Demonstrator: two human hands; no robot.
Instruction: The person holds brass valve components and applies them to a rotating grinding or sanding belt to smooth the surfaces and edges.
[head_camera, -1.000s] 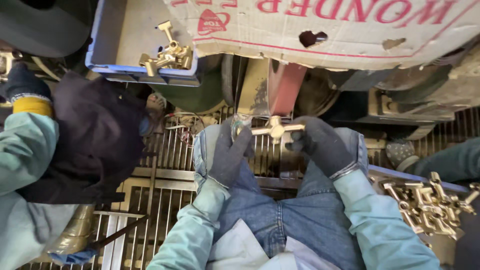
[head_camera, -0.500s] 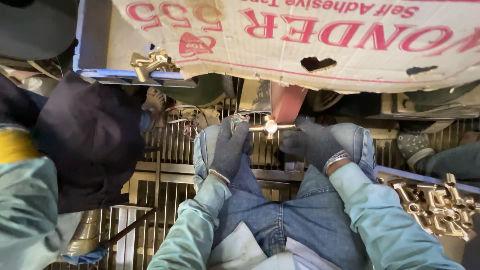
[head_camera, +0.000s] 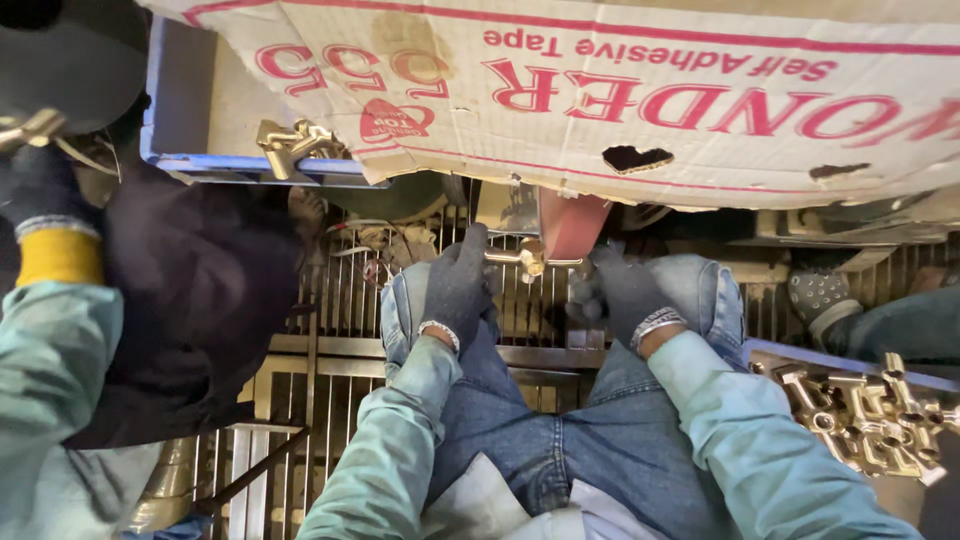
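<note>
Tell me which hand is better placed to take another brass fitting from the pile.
Probably the right hand: the pile of brass fittings lies on its side, while the left hand grips the brass fitting.

Metal grate floor (head_camera: 340, 330), bars running away from camera, crossbars near knees. Shoe (head_camera: 818, 298) resting on grate at right. Blue tray (head_camera: 160, 120) upper left, raised above grate, brass fittings (head_camera: 295, 145) on its near edge. Second blue tray (head_camera: 800, 352) lower right, heap of brass fittings (head_camera: 870, 415) in it. Wires (head_camera: 365, 245) lying tangled on grate under cardboard box (head_camera: 620, 90).
</note>
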